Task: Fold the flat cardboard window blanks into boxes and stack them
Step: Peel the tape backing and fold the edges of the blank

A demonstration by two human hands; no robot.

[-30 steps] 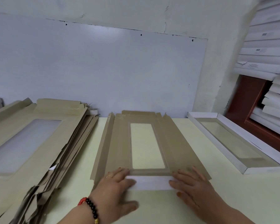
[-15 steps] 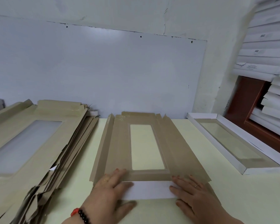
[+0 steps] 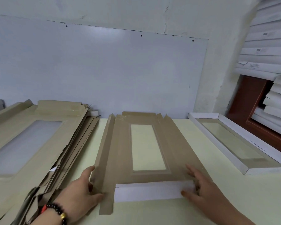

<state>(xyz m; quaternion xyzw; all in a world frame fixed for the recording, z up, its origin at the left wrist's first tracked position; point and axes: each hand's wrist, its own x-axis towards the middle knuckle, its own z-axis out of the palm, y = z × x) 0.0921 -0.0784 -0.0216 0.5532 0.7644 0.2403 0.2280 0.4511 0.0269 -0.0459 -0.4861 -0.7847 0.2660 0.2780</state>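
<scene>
On the pale yellow counter [image 3: 201, 208], straight ahead of the person, one brown window blank [image 3: 118, 146] lies flat with its clear window facing up. Its near end flap [image 3: 149, 191] is folded over, showing a white underside. The left hand [image 3: 78, 194] rests at the blank's near left corner, fingers [image 3: 86, 172] straight and slightly apart along the raised left side strip, thumb lying on the cardboard. A beaded bracelet [image 3: 57, 210] circles that wrist. The right hand [image 3: 203, 189] lies flat on the near right corner, fingers spread and straight, thumb touching the right end of the white flap. To the left, a tall stack of flat blanks [image 3: 31, 143] leans on the counter. To the right, a folded white-edged box [image 3: 234, 143] sits well apart from the blank. Stacked white boxes [image 3: 269, 54] fill the upper right.
</scene>
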